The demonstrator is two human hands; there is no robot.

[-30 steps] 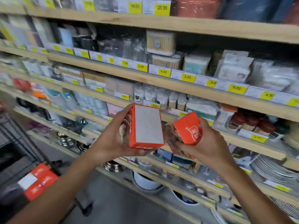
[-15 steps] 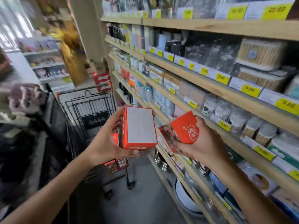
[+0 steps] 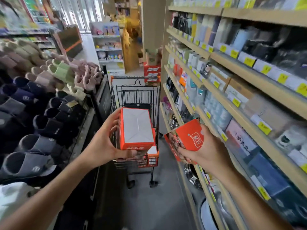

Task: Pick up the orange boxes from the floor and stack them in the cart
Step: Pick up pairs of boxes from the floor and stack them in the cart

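Note:
My left hand (image 3: 106, 141) grips an orange box (image 3: 137, 128) whose white bottom panel faces me, held over the near end of the black wire cart (image 3: 136, 95). My right hand (image 3: 204, 151) holds a second orange box (image 3: 187, 138), tilted, with a printed picture on its side, to the right of the cart and close to the shelves. In the cart's near right corner lie more orange boxes (image 3: 152, 156), partly hidden behind the box in my left hand.
Wooden shelves (image 3: 232, 90) with packaged goods and yellow price tags line the right side. A slipper display (image 3: 38, 103) fills the left. The narrow grey floor aisle (image 3: 159, 201) runs ahead. Red cartons (image 3: 152, 73) are stacked beyond the cart by a pillar.
My view has swung left from the shelves to face down the aisle, bringing the cart to the centre. Both hands still hold their boxes, now nearer the cart.

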